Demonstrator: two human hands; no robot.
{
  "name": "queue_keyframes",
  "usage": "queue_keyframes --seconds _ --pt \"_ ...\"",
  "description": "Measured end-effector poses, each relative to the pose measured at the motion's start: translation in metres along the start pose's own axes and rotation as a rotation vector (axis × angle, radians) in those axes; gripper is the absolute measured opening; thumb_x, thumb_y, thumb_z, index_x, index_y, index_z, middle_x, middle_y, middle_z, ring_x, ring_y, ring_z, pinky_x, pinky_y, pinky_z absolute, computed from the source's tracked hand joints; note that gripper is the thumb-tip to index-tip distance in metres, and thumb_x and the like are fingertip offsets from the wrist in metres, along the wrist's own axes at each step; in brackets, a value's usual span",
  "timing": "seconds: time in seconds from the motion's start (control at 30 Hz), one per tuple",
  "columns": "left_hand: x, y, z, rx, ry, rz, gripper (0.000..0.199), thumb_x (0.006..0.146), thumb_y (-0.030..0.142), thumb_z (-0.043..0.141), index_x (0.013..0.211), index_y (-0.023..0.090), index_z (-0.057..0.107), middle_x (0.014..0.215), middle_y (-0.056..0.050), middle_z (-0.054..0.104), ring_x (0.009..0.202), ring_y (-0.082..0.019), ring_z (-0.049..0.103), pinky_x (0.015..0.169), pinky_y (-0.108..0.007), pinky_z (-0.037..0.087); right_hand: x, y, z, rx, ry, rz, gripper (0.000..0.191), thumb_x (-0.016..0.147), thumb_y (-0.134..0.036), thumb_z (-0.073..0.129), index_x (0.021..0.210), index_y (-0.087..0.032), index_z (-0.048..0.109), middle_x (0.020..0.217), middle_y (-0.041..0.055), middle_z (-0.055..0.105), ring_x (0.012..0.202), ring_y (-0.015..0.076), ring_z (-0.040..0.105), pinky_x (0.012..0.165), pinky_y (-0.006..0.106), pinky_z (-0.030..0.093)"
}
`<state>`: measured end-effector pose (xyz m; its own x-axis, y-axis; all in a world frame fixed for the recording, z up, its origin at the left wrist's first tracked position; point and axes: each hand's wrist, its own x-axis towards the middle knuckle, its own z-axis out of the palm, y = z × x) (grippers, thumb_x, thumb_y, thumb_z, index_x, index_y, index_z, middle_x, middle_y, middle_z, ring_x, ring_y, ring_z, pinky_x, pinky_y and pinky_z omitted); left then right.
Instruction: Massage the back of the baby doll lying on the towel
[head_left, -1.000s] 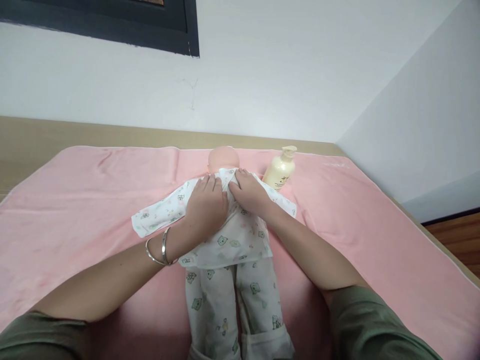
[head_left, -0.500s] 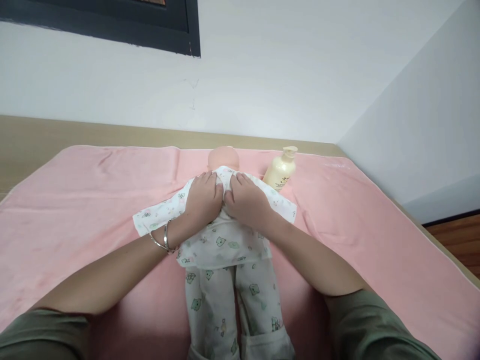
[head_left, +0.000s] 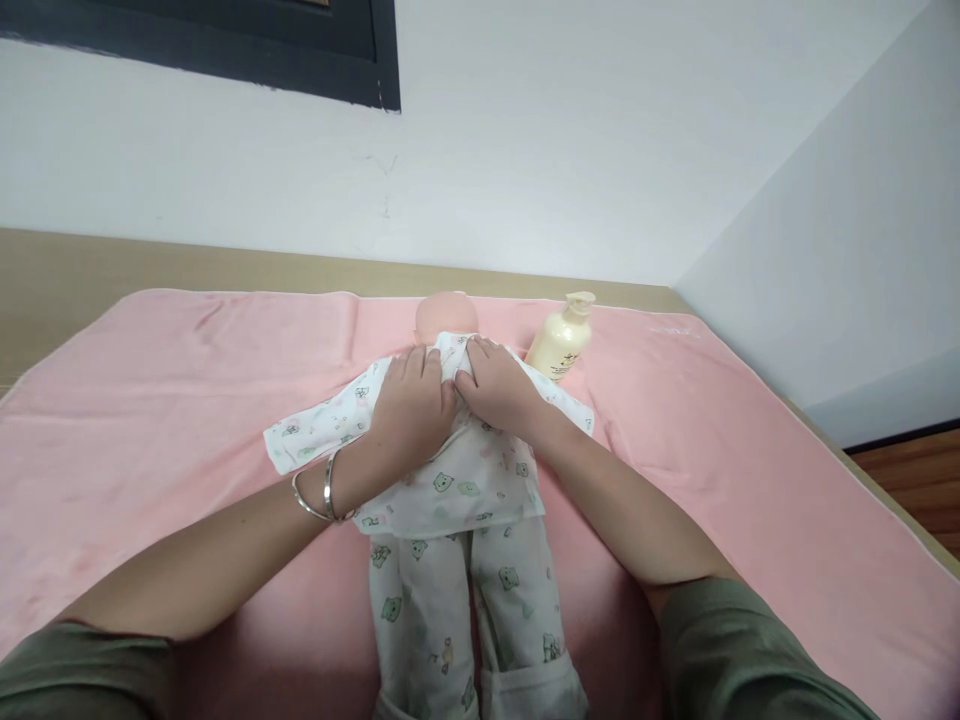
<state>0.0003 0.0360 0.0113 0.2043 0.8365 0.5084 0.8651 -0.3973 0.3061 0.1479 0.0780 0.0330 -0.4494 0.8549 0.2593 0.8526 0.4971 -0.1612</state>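
A doll with a bare, smooth head (head_left: pixel 446 315) lies with its head toward the wall, in a white printed top (head_left: pixel 465 490) and matching trousers (head_left: pixel 427 600). My left hand (head_left: pixel 415 400), with bracelets at the wrist, lies open on the left side of the top's upper part. On the right side rests my right hand (head_left: pixel 499 385), its fingers slightly bent on the cloth. Both thumbs point inward near the middle, where the cloth is creased. The sleeves stretch out to either side. Neither hand visibly holds anything.
A cream pump bottle (head_left: pixel 559 340) stands right of the doll's head, close to the right sleeve. A pink cloth (head_left: pixel 210 390) lies under everything, on a wooden surface (head_left: pixel 67 270). White walls rise behind and at the right, with a dark frame (head_left: pixel 300 50) upper left.
My left hand has shifted slightly down and right. The right thumb and fingers have moved a little over the cloth, and the top is creased differently between the hands.
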Motion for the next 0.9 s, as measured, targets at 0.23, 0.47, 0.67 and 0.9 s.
queue_keyframes --seconds 0.23,0.47,0.67,0.9 --pt "0.010 -0.007 -0.006 0.136 -0.127 0.000 0.020 0.093 0.020 0.036 0.093 0.016 0.056 0.096 -0.016 0.062 0.091 -0.030 0.057 0.085 -0.045 0.047 -0.012 -0.010 0.003 -0.088 0.063 -0.095 0.031 0.093 -0.018 0.037 0.108 -0.006 0.062 0.110 0.0221 0.068 0.106 0.0351 0.060 0.099 0.049 0.047" --pt "0.016 -0.013 -0.009 0.202 -0.199 0.021 0.028 0.096 0.021 0.031 0.087 0.017 0.057 0.089 -0.015 0.063 0.085 -0.030 0.058 0.077 -0.045 0.047 -0.021 -0.020 0.003 -0.027 0.133 -0.093 0.036 0.095 -0.019 0.036 0.117 -0.004 0.060 0.123 0.0232 0.067 0.119 0.0334 0.058 0.109 0.048 0.043" --pt "-0.003 0.013 -0.018 0.283 -0.082 0.088 0.021 0.091 0.016 0.039 0.091 0.012 0.060 0.097 -0.020 0.063 0.100 -0.036 0.058 0.088 -0.048 0.046 0.002 -0.001 -0.006 0.070 -0.015 0.077 0.026 0.096 -0.024 0.040 0.104 -0.012 0.061 0.112 0.0175 0.070 0.105 0.0303 0.062 0.100 0.046 0.046" --pt "0.013 -0.005 -0.014 0.179 -0.133 0.056 0.019 0.090 0.015 0.037 0.081 0.019 0.053 0.083 -0.013 0.060 0.080 -0.030 0.056 0.076 -0.045 0.049 -0.020 -0.019 0.003 -0.106 0.104 -0.111 0.036 0.096 -0.015 0.033 0.112 -0.003 0.063 0.118 0.0252 0.067 0.114 0.0358 0.058 0.105 0.049 0.043"
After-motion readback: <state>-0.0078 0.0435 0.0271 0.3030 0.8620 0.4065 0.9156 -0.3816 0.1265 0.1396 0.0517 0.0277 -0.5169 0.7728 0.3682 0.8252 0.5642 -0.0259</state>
